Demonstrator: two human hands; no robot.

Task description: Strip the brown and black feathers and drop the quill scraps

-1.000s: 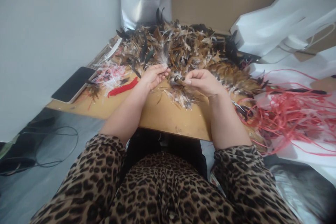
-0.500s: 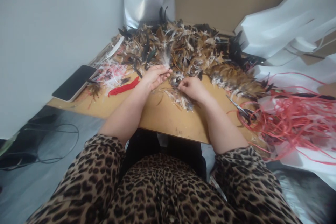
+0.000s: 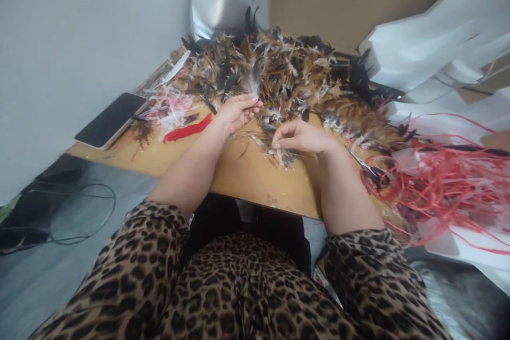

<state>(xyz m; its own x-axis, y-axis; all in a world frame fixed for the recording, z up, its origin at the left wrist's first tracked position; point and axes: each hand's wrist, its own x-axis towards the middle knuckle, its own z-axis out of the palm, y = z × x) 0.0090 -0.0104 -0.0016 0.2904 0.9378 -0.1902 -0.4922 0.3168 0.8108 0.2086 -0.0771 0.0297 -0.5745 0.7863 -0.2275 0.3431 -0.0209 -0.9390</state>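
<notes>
By the feather pile (image 3: 297, 66), the left hand (image 3: 238, 112) still pinches a pale feather (image 3: 252, 84). The right hand (image 3: 300, 136), fingertips together, has eased back.

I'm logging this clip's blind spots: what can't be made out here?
Head view:
- Right hand: too blurred to tell if its fingertips hold anything.
- Pale feather: lower end hidden by the left hand.
- Silver bag: top cut off by frame edge.
- Scissors: handles partly behind red strands.

A tan tabletop (image 3: 263, 183) carries piled feathers (image 3: 287, 71), a phone (image 3: 110, 119), red strands (image 3: 188, 128), scissors (image 3: 364, 163) and pink ribbon (image 3: 442, 186).
</notes>
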